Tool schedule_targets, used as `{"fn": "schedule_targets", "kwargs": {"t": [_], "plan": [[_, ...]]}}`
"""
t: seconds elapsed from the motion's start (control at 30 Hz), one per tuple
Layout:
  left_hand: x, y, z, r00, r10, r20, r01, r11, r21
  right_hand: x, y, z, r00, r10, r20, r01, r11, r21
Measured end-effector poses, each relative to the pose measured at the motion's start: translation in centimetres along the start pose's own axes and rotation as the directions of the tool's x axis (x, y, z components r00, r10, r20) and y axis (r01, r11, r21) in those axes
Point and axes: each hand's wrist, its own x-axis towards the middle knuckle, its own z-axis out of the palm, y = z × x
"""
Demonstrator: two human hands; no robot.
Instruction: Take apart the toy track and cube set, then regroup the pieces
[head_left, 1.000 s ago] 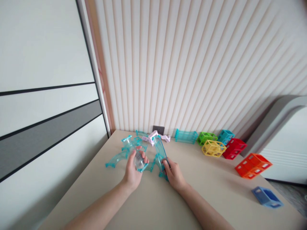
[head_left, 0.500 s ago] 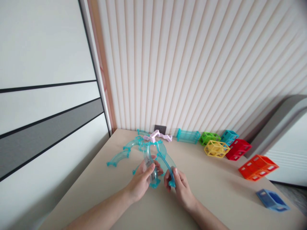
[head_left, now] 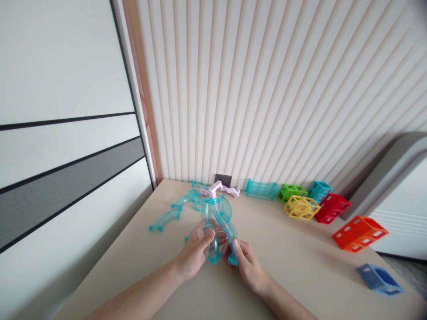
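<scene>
Two clear teal plastic track pieces are held up over the table. My left hand (head_left: 197, 246) is closed around the left curved track piece (head_left: 213, 252), thumb on top. The right curved track piece (head_left: 228, 231) is gripped near its lower end by my right hand (head_left: 245, 262). Side by side, the two run almost parallel, with their far ends close together; whether those ends are joined I cannot tell. Behind them lies more teal track (head_left: 226, 207), partly hidden. To the left, further curved track pieces (head_left: 166, 218) lie on the table.
Pale purple zigzag pieces (head_left: 216, 189) lie near the wall socket (head_left: 223, 180). A teal ribbed piece (head_left: 262, 189) rests by the wall. On the right stand open-sided blocks: green (head_left: 292, 192), yellow (head_left: 302, 207), red (head_left: 332, 208), orange (head_left: 359, 233) and blue (head_left: 380, 279). A white panel borders the left.
My right hand has moved slightly left and turned its track piece, bringing it closer to and more in line with the left one. My left hand has hardly moved.
</scene>
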Motion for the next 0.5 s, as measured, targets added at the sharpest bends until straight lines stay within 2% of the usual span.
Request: {"fn": "schedule_targets", "kwargs": {"t": [0.17, 0.33, 0.43, 0.5], "plan": [[-0.04, 0.63, 0.13, 0.997, 0.042, -0.060, -0.037, 0.995, 0.088, 0.11, -0.36, -0.25, 0.996, -0.072, -0.043, 0.064, 0.984, -0.167], [0.33, 0.55, -0.17, 0.979, 0.143, -0.146, -0.114, 0.975, 0.190, -0.20, -0.81, -0.31, 0.983, -0.175, -0.055, 0.155, 0.953, -0.262], [0.37, 0.32, -0.49, 0.971, 0.174, -0.165, -0.130, 0.960, 0.248, -0.31, -0.88, -0.11, 0.987, -0.150, -0.063, 0.123, 0.943, -0.308], [0.33, 0.31, -0.58, 0.976, 0.174, -0.133, -0.137, 0.959, 0.249, -0.29, -0.88, -0.04, 0.988, -0.122, -0.093, 0.088, 0.946, -0.311]]}}
